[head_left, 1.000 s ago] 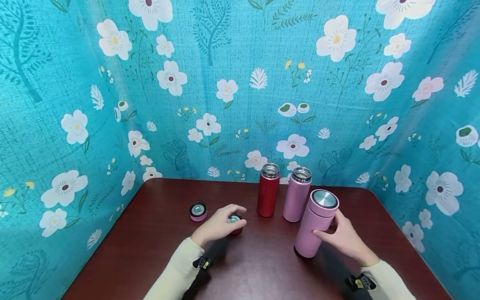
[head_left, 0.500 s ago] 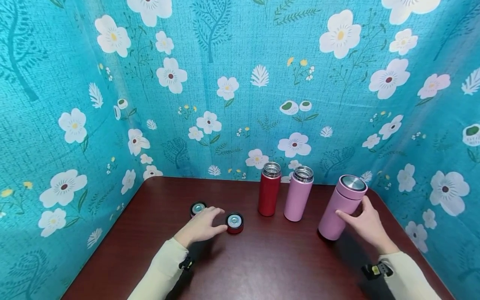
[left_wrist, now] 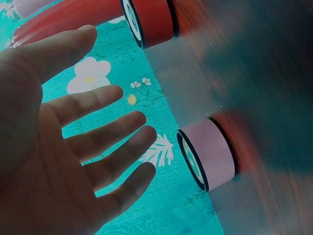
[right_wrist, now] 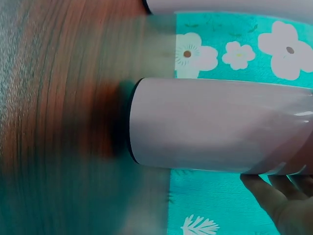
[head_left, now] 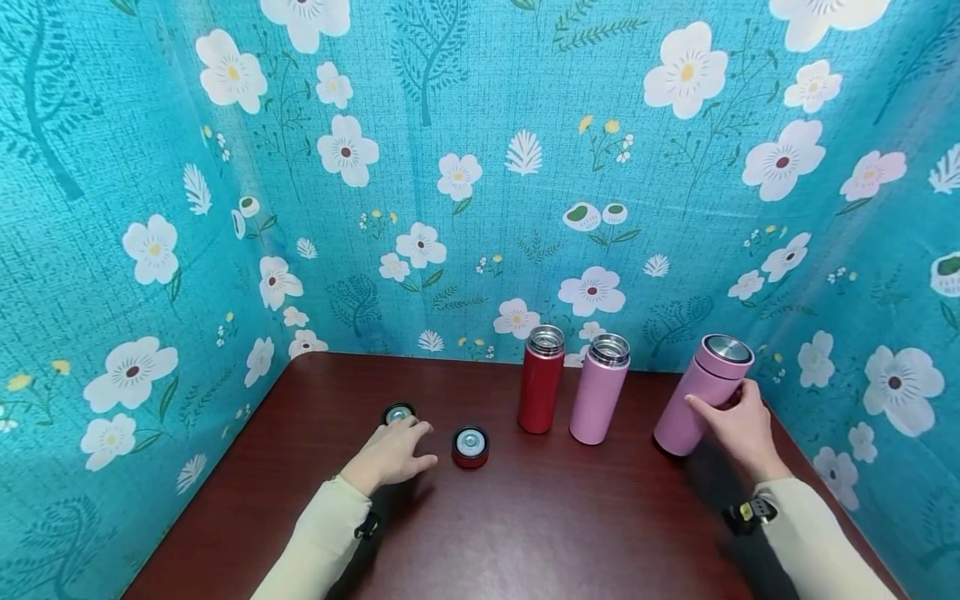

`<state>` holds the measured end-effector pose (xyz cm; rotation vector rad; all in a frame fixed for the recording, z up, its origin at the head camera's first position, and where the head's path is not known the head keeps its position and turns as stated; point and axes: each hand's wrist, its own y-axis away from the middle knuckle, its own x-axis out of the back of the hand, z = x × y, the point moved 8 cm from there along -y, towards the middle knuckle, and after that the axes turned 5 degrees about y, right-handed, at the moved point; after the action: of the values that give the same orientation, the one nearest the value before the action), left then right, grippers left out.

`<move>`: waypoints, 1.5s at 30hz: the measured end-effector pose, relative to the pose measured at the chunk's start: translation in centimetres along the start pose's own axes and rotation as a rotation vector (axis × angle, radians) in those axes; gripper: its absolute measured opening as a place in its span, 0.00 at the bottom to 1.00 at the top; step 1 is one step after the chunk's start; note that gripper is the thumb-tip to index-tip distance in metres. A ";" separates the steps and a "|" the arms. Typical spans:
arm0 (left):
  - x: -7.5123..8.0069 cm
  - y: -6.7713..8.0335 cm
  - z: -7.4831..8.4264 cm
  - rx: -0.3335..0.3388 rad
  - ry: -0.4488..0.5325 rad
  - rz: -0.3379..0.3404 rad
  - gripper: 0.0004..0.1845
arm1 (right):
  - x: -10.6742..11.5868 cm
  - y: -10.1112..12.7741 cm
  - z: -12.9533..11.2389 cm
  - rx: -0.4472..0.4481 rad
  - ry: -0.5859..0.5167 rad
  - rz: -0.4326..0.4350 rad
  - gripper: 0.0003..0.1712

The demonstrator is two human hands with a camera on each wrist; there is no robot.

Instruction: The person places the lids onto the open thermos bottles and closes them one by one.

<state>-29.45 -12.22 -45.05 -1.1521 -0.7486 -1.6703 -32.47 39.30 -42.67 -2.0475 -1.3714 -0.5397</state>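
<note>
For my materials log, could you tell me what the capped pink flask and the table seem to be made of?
Capped pink flask: probably metal with a matte pink coating; its cap top looks like brushed steel. Table: dark reddish wood or wood-look laminate, going by the grain streaks and slight sheen.

The capped pink flask (head_left: 703,393) stands tilted at the table's right rear, gripped near its top by the right hand (head_left: 738,425), while the left hand (head_left: 390,454), fingers spread, touches the pink-sided lid (head_left: 397,412) lying inside-up.

Head view looks down over the table (head_left: 525,533); both wrist views sit close above it.
</note>
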 end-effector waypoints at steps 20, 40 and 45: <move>-0.8 0.2 0.0 0.005 -0.033 0.011 0.22 | -0.9 -0.8 1.7 -0.028 -0.036 -0.020 0.52; -1.4 0.0 0.9 -0.031 -0.031 -0.024 0.20 | 0.3 0.9 -1.0 0.053 0.180 -0.145 0.49; -1.2 -0.2 0.7 -0.024 -0.011 -0.019 0.19 | -0.2 2.9 -1.5 0.094 0.350 -0.315 0.43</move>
<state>-29.19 -11.10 -45.87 -1.1750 -0.7510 -1.6940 -29.88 37.34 -42.43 -1.5769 -1.4752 -0.9031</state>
